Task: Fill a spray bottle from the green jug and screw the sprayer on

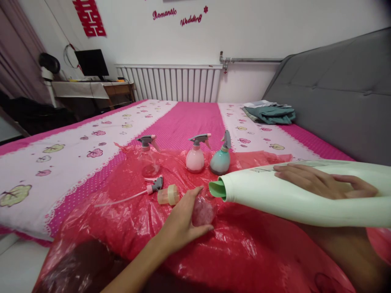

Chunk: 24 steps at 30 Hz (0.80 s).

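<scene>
My left hand (183, 221) is wrapped round a small clear bottle (203, 212) with no top on it and some liquid or foam inside. My right hand (320, 181) grips a big pale green jug (256, 191), which lies tipped to the left. The jug's green spout (216, 189) is right at the bottle's mouth; a stream of liquid cannot be made out. Left of my left hand lie a yellowish cap (169, 195) and a grey and pink spray head (155, 185) with a long dip tube.
Behind my hands stand a clear spray bottle (149, 163), a pink spray bottle (195, 160) and a teal spray bottle (220, 162). Everything rests on a crumpled red plastic sheet (128, 232) over a bed (195, 120). Folded clothes (270, 112) lie near the grey headboard (332, 77).
</scene>
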Each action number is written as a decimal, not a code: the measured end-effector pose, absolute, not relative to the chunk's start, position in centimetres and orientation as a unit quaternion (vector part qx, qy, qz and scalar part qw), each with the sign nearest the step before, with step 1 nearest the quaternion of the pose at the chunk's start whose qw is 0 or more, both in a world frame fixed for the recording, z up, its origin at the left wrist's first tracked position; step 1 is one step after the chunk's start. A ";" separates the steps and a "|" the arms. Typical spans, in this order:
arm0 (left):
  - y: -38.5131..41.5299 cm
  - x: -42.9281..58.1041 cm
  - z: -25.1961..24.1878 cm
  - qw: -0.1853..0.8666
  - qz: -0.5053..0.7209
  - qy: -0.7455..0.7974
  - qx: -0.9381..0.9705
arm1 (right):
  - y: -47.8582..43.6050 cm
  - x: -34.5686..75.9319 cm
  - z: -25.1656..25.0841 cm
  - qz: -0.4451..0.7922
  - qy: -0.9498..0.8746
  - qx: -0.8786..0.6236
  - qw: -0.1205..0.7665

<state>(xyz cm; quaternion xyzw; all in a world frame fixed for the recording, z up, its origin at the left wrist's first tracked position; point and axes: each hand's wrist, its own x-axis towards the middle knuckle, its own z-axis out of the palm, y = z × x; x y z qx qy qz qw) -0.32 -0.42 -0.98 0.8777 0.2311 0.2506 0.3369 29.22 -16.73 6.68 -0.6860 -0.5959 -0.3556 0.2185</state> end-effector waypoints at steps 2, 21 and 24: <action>-0.4 -0.3 -1.0 0.336 0.250 0.231 0.878 | -16.8 29.3 6.7 -0.344 -0.607 -0.678 0.232; -0.5 -0.4 -0.7 0.339 0.244 0.230 0.879 | -17.0 29.3 6.9 -0.346 -0.610 -0.674 0.233; -0.5 -0.4 -0.7 0.335 0.249 0.229 0.879 | -17.0 29.5 6.9 -0.346 -0.617 -0.668 0.229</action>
